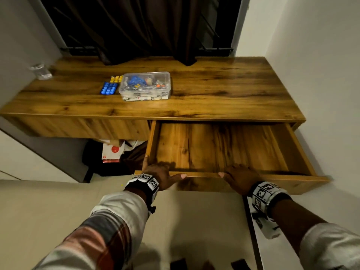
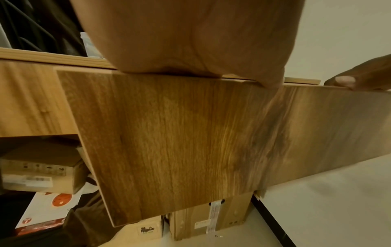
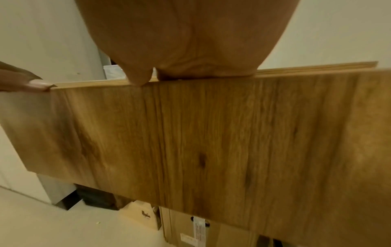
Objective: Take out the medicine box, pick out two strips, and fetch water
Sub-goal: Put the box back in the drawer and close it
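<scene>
The left hand [image 1: 158, 175] grips the top edge of the open drawer [image 1: 214, 151] near its left corner, fingers hooked over into the inside and thumb lying along the front lip. The right hand [image 1: 238, 177] grasps the same edge further right in the same way — fingers curled over, thumb stretched toward the other thumb. Both wrists wear bands printed with black-and-white square markers.

The head view alone shows the drawer's bare wooden floor and the desk [image 1: 233, 90] above it. The wrist views show only what the head view cannot: the drawer's front panel [image 2: 180, 142] from below, its vertical grain close up, and under it cardboard boxes [image 2: 211, 220] standing on the pale floor.

The clear plastic medicine box [image 1: 145, 86] sits on the desk top, left of centre, lid on, packed with mixed strips. Just beside it on its left lie a blue blister strip [image 1: 109, 88] and a yellow blister strip [image 1: 116, 78], the yellow one further back. A crumpled clear plastic item [image 1: 41, 72] sits at the far left corner.

The desk is glossy, dark-streaked wood veneer set between white walls, with a dark brown curtain [image 1: 136, 26] hanging behind — its hem touching the top. Below the desk's left half, a dark bag [image 1: 93, 158] holds a white carton with a red dot [image 1: 112, 152].
</scene>
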